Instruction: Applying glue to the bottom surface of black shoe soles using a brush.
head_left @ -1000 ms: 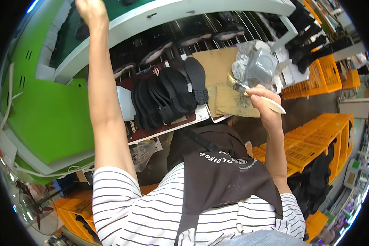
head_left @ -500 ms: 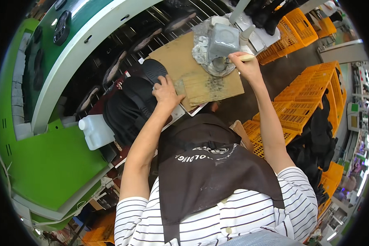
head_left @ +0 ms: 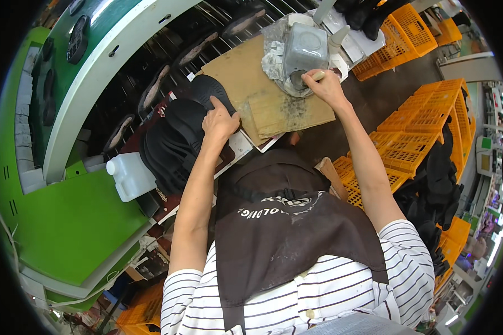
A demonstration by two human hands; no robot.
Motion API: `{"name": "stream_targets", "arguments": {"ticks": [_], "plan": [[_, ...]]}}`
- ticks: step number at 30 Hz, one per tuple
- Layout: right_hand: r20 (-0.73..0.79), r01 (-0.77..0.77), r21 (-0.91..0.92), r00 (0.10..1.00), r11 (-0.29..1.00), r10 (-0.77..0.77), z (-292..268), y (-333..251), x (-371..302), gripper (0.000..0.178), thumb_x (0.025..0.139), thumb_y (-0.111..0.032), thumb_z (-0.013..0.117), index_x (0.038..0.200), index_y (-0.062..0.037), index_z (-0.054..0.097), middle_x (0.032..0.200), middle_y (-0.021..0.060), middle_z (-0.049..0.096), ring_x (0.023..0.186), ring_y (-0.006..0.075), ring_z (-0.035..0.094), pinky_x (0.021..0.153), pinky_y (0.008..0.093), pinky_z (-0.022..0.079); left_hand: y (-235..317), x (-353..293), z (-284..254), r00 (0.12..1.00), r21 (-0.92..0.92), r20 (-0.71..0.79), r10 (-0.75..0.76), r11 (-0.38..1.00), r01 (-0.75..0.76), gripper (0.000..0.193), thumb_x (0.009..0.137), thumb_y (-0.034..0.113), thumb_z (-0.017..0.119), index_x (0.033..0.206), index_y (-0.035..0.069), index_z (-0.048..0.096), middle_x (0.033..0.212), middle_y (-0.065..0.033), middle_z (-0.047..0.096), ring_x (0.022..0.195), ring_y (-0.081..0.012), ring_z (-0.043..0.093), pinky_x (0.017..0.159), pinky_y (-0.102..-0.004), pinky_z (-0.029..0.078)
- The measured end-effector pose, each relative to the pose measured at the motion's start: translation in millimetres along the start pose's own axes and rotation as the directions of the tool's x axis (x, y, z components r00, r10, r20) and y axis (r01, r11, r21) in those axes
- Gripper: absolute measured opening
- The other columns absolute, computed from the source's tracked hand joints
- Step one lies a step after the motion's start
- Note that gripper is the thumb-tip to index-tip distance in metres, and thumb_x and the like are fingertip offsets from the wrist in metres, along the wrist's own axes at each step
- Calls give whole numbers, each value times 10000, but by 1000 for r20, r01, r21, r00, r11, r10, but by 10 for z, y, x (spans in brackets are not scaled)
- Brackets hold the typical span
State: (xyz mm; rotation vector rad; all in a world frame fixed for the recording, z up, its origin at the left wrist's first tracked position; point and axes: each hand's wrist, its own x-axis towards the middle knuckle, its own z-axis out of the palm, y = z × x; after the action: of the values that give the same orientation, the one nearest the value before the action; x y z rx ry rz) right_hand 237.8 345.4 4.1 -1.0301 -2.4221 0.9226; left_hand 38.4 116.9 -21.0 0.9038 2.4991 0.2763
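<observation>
A pale-handled brush [head_left: 318, 76] is pinched in my right hand [head_left: 326, 89], its lower end down at a small round container [head_left: 292, 89]. Beside that stands a clear square plastic container [head_left: 307, 50], on crumpled plastic wrap. With index finger stretched out, my left hand [head_left: 220, 121] touches a black shoe sole [head_left: 207, 88] at the edge of the brown cardboard [head_left: 246, 72]. The left thumb is apart from the fingers, and nothing visible is gripped. More black soles [head_left: 165, 151] lie piled to the left of that hand.
A white plastic jug [head_left: 131, 176] stands left of the pile, by a green surface [head_left: 78, 229]. Beyond the cardboard, a rack of metal rods [head_left: 207, 22] carries shoe parts. Orange crates [head_left: 413, 134] with black pieces stand on my right.
My right hand has shifted slightly left and down, and the brush handle now stands steeper. My left hand has drawn its fingers in, leaving the index finger pointing onto the sole.
</observation>
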Motion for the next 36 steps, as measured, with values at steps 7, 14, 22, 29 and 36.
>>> {"name": "stream_targets", "arguments": {"ticks": [7,14,22,29,36], "plan": [[-179,-47,330,978,943,111,-10,26,-126,247,826,-249,670,816,-4,708,674,38,659,602,112,596,565,260,454,165,57,34,998,126,53,-15,992,8,1024,738,490,617,1427,-99,141,1044,-288,629,977,-372,633,835,-397,497],[195,-280,957,821,81,537,145,347,-375,159,872,-241,649,912,-86,658,613,-43,495,512,43,404,464,201,314,-66,208,-137,981,-276,72,-178,942,191,1084,668,438,610,1449,-79,64,1153,-341,565,1117,-384,569,886,-415,465],[439,-179,857,744,-483,504,389,665,-560,228,880,-295,648,950,-80,617,661,-39,485,536,65,405,469,189,335,-459,15,-265,983,-957,-93,158,-288,-44,637,796,192,511,1382,11,339,1128,-117,588,963,-245,615,849,-354,489],[437,-126,789,802,-601,406,443,668,-692,222,904,-238,604,1041,-63,595,697,12,478,593,119,425,541,241,376,-375,-247,-328,879,-848,-151,452,-517,120,607,975,484,286,1230,-26,495,1073,-213,584,919,-289,569,731,-360,507],[255,-138,872,947,-470,195,495,590,-702,210,891,-167,632,1092,-125,590,790,32,522,703,139,467,653,269,416,-123,-454,-367,881,-880,-120,458,-459,119,610,980,467,311,1229,-63,482,1070,-229,589,921,-270,578,761,-336,496]]}}
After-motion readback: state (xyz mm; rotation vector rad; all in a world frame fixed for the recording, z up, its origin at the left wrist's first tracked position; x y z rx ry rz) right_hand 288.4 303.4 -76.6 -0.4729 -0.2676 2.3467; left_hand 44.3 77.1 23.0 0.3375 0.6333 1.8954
